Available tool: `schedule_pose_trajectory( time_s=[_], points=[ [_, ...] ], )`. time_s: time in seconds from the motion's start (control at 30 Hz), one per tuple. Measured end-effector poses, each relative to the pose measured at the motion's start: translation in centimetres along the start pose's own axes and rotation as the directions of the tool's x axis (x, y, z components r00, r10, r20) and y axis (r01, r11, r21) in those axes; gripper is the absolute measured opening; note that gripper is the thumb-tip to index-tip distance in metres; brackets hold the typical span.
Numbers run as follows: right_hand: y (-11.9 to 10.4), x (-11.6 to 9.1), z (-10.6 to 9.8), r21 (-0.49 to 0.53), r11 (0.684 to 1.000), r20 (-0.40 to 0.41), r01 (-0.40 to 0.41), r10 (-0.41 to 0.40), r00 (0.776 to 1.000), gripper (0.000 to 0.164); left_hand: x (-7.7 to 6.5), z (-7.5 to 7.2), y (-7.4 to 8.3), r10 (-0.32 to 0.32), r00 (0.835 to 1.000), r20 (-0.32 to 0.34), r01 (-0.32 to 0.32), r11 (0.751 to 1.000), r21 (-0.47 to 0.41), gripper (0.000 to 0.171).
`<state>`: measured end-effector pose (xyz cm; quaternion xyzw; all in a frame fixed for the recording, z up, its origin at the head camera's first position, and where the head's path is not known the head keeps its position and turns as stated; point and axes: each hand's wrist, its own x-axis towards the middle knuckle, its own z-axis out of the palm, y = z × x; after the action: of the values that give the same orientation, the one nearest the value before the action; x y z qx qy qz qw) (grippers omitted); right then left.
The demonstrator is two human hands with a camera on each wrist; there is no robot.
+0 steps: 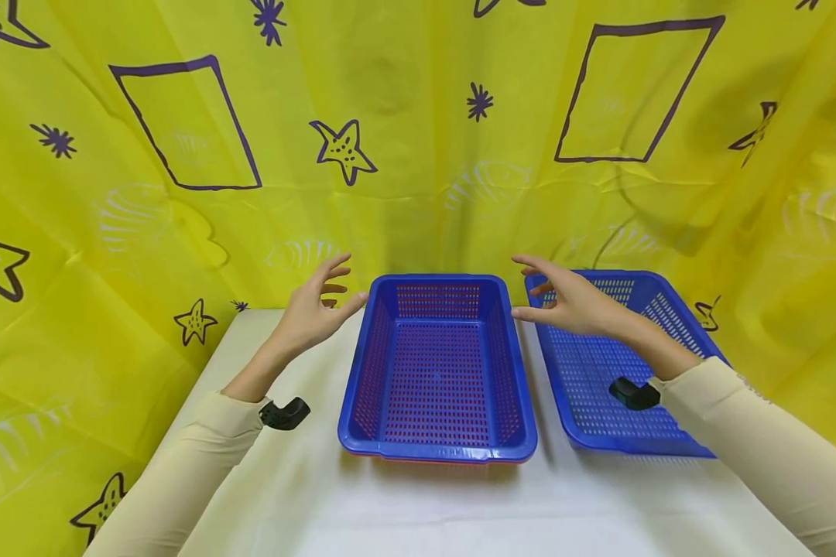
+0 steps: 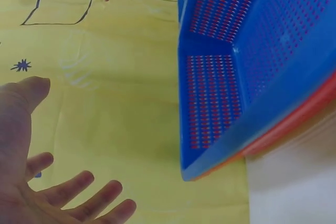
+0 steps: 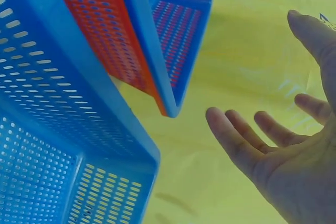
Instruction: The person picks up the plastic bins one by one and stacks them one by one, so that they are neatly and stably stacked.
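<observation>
A blue perforated plastic basket [image 1: 436, 379] stands in the middle of the table, nested in a red basket [image 3: 107, 30] whose rim shows just under the blue one. My left hand [image 1: 313, 313] hovers by its left rim, fingers spread and apart from it in the left wrist view. On the other side, my right hand [image 1: 574, 302] is raised between this stack and a second blue basket [image 1: 592, 387], over whose left part it appears in the head view. Neither hand holds anything. The insides of both blue baskets show only their perforated floors and walls.
A white cloth [image 1: 306, 487] covers the table under the baskets. Behind it hangs a yellow curtain [image 1: 404, 224] with drawn stars and frames. Each wrist carries a dark camera mount [image 1: 284, 414] beneath the pale sleeve.
</observation>
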<state>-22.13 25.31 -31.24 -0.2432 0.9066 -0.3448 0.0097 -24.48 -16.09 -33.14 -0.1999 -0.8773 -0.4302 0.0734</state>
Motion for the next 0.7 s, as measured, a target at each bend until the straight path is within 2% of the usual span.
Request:
schedule_pose_trajectory(
  time_s=[0.4,0.7],
  points=[
    [0.7,-0.3,-0.1,-0.015,1.0,-0.031,-0.013,0.012,0.999,0.085,0.9,1.5,1.5,0.008,1.0,-0.029,-0.009,1.0,-0.019,0.071],
    [1.6,-1.5,-2.0,-0.025,0.999,-0.03,-0.02,0.019,0.999,0.084,2.4,4.3,3.4,0.012,1.0,0.006,-0.012,1.0,0.023,0.075]
  ],
)
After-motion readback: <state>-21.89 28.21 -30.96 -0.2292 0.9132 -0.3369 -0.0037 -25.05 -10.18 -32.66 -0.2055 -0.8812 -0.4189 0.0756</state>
